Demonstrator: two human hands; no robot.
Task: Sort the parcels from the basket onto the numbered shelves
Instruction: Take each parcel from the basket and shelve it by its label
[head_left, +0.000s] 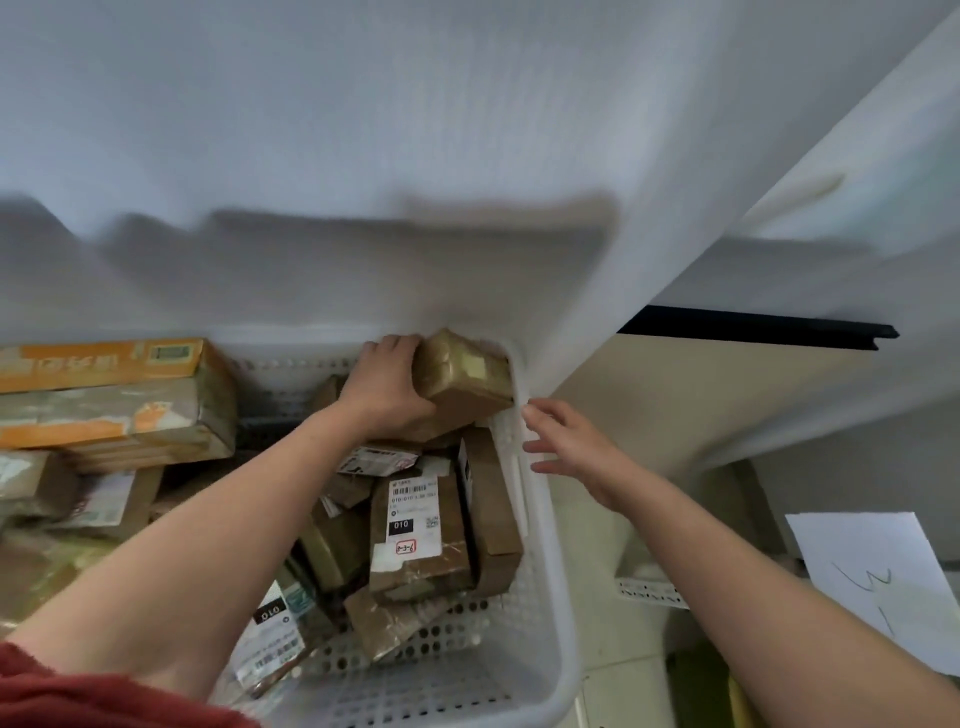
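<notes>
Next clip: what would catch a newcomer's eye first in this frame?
The left hand grips a tape-wrapped brown cardboard parcel at the far right corner of a white perforated plastic basket piled with labelled brown parcels. The right hand hovers open by the basket's right rim. A long orange-and-brown carton lies at far left.

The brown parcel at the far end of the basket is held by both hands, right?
No. The head view shows only the left hand holds the brown parcel at the far end of the basket; the right hand is open, off the parcel.
</notes>
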